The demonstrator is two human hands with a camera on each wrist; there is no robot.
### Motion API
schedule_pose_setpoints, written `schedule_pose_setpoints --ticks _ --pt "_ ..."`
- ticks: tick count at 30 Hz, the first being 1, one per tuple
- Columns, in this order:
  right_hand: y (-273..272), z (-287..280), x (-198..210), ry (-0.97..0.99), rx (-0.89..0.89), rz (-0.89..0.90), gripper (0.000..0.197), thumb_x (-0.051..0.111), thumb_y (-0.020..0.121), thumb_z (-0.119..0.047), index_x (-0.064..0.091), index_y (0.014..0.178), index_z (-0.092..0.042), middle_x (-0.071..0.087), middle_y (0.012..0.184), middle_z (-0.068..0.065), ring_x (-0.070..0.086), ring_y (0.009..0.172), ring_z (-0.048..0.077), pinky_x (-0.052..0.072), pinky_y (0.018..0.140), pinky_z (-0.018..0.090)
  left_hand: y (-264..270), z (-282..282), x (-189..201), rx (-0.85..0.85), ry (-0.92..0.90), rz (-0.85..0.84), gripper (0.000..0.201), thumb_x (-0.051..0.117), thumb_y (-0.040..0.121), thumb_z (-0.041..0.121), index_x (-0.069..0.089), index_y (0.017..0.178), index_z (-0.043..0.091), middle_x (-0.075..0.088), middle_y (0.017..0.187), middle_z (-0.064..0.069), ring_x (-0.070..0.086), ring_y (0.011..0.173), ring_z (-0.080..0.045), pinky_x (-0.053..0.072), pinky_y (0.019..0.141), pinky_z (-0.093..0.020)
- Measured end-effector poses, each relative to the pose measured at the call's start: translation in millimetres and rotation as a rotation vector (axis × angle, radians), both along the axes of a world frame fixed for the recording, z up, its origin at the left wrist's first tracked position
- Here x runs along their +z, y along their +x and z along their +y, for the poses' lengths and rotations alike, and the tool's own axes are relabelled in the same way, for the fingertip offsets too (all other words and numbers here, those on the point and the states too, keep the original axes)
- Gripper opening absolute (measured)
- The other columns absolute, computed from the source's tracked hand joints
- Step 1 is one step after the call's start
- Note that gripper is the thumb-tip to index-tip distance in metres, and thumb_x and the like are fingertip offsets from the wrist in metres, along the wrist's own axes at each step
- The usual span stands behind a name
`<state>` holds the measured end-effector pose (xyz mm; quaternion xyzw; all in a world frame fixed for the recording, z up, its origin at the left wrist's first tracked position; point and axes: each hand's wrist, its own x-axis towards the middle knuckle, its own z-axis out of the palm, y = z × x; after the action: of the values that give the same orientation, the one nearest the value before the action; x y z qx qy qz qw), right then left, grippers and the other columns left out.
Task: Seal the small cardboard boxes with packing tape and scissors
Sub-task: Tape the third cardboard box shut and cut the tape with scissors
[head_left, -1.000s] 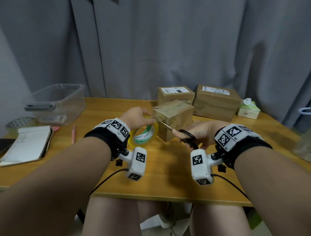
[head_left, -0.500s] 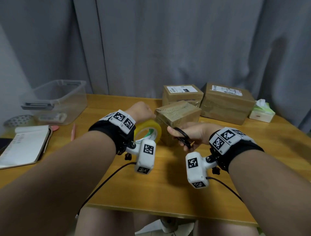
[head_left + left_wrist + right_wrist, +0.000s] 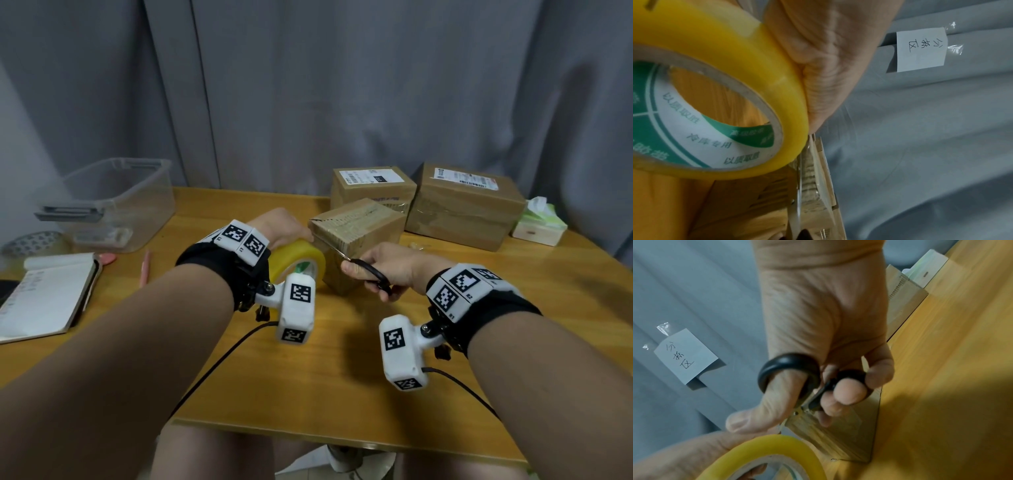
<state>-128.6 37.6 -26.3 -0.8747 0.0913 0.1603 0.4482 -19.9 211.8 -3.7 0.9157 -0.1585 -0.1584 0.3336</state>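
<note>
A small cardboard box (image 3: 363,233) stands at the table's middle, its top covered in shiny tape. My left hand (image 3: 284,224) grips a yellow roll of packing tape (image 3: 298,262) (image 3: 748,91) (image 3: 764,451) held upright just left of the box. My right hand (image 3: 380,265) (image 3: 818,331) holds black-handled scissors (image 3: 368,274) (image 3: 793,371), thumb through one loop. The scissor blades (image 3: 334,250) (image 3: 797,191) lie against the box's near-left corner, between the roll and the box. The strip of tape there is too thin to make out.
Two more taped cardboard boxes (image 3: 373,185) (image 3: 466,205) stand behind. A tissue box (image 3: 539,226) sits at the right, a clear plastic bin (image 3: 113,202) at the left, with a notebook (image 3: 44,294) and a pink pen (image 3: 145,267) nearby. Grey curtain (image 3: 308,85) hangs behind.
The roll has come up closer to the box's left corner, and the right hand with the scissors has shifted left so the blades reach the gap at that corner.
</note>
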Motion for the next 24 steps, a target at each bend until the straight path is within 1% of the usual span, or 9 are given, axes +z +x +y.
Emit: schedule_pose_setpoints --ticks 3,7,9,12,15,18,21,22,24 --pt "5 -4 -1 -0.085 -0.019 -0.032 0.047 0.067 0.076 -0.058 0.058 0.083 -0.013 0.055 0.051 -0.002 0.051 0.04 0.01 0.04 0.045 0.02 0 2 0 0.022 0.003 0.002 0.035 0.071 0.079 0.03 0.07 0.096 0.0 0.07 0.087 -0.013 0.06 0.069 -0.023 0.054 0.073 -0.034" --pt "10 -9 1 -0.247 -0.033 -0.052 0.047 0.074 0.075 -0.051 0.061 0.095 -0.011 0.057 0.056 0.0 0.053 0.043 0.011 0.042 0.045 0.022 -4 9 -1 0.026 -0.055 -0.007 0.024 0.07 0.08 0.025 0.069 0.092 0.003 0.065 0.074 -0.006 0.058 0.063 -0.018 0.049 0.057 -0.025" --pt "15 -8 3 -0.39 -0.006 -0.046 0.048 0.076 0.073 -0.051 0.061 0.098 -0.012 0.062 0.065 0.004 0.06 0.054 0.016 0.049 0.054 0.027 -7 13 -5 -0.009 -0.105 -0.045 0.018 0.065 0.086 0.021 0.067 0.095 0.005 0.064 0.079 -0.005 0.059 0.067 -0.017 0.047 0.055 -0.021" --pt "18 -2 7 -0.694 0.108 0.011 0.058 0.075 0.072 -0.055 0.06 0.107 -0.012 0.066 0.093 0.007 0.063 0.085 0.022 0.051 0.077 0.034 -10 21 -11 -0.039 -0.193 -0.119 0.014 0.06 0.091 0.017 0.065 0.099 0.007 0.064 0.089 -0.006 0.059 0.073 -0.014 0.049 0.059 -0.019" --pt "14 2 -1 -0.873 0.18 0.086 0.072 0.073 0.075 -0.054 0.046 0.126 -0.01 0.058 0.119 0.007 0.056 0.106 0.025 0.048 0.09 0.037 -15 28 -15 -0.051 -0.278 -0.14 0.005 0.06 0.091 0.016 0.062 0.092 0.012 0.066 0.095 -0.009 0.061 0.083 -0.02 0.053 0.072 -0.03" --pt "6 -1 -18 -0.846 0.187 0.072 0.073 0.073 0.08 -0.042 0.037 0.137 -0.012 0.052 0.131 0.008 0.053 0.113 0.025 0.048 0.094 0.037 -24 31 -18 -0.072 -0.366 -0.138 0.007 0.058 0.092 0.014 0.058 0.086 0.015 0.063 0.097 -0.009 0.058 0.085 -0.02 0.05 0.077 -0.03" --pt "-8 -6 -27 -0.746 0.157 0.051 0.062 0.061 0.088 -0.019 0.035 0.145 -0.017 0.049 0.138 0.007 0.051 0.119 0.024 0.047 0.093 0.031 -34 29 -19 -0.1 -0.371 -0.185 0.004 0.057 0.093 0.014 0.056 0.09 0.013 0.059 0.087 0.0 0.054 0.077 -0.011 0.046 0.069 -0.017" --pt "-12 -7 -26 -0.753 0.131 0.0 0.054 0.056 0.09 -0.016 0.042 0.142 -0.019 0.051 0.137 0.006 0.052 0.118 0.024 0.047 0.092 0.03 -37 27 -19 -0.112 -0.363 -0.21 0.004 0.056 0.094 0.014 0.056 0.091 0.012 0.056 0.083 0.004 0.052 0.073 -0.008 0.044 0.062 -0.011" --pt "-18 -6 -19 -0.734 -0.004 -0.248 0.031 0.052 0.094 -0.021 0.062 0.123 -0.018 0.063 0.122 0.004 0.059 0.105 0.021 0.05 0.089 0.032 -42 23 -19 -0.131 -0.331 -0.259 0.005 0.055 0.095 0.016 0.056 0.094 0.01 0.054 0.079 0.006 0.049 0.068 -0.006 0.039 0.052 -0.007"
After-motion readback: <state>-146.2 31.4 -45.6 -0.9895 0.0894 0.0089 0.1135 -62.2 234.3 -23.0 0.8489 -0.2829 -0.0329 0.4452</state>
